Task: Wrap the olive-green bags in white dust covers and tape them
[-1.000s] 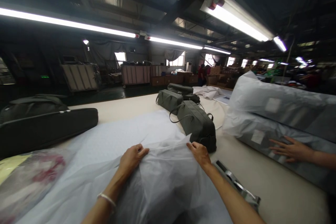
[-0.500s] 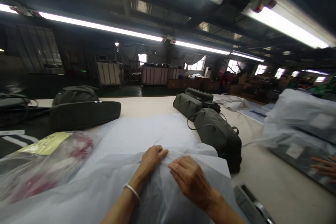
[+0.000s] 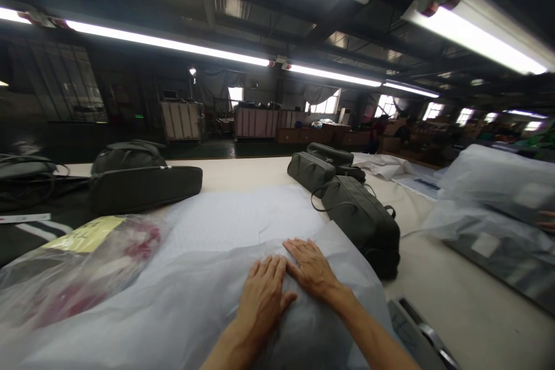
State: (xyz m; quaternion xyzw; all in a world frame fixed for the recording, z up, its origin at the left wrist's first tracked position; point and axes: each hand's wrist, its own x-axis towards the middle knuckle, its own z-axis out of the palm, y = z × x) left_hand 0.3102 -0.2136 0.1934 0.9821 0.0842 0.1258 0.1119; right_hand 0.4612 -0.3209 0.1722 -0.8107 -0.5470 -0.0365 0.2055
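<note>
Cream table [image 3: 481, 300] under tube lights [image 3: 169, 43], dark floor [image 3: 212, 151] beyond; the frosted plastic [image 3: 173, 295] covers the near side, the person's left hand [image 3: 262, 292] and right hand [image 3: 313, 269] flat upon it (gripping nothing).

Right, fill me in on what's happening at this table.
A person has the left hand and right hand spread flat, close together, on cloudy white plastic with something darker beneath it. Dark green bags stand just beyond, to the right. At the right edge, another person's fingers show by stacked plastic-wrapped packages.
</note>
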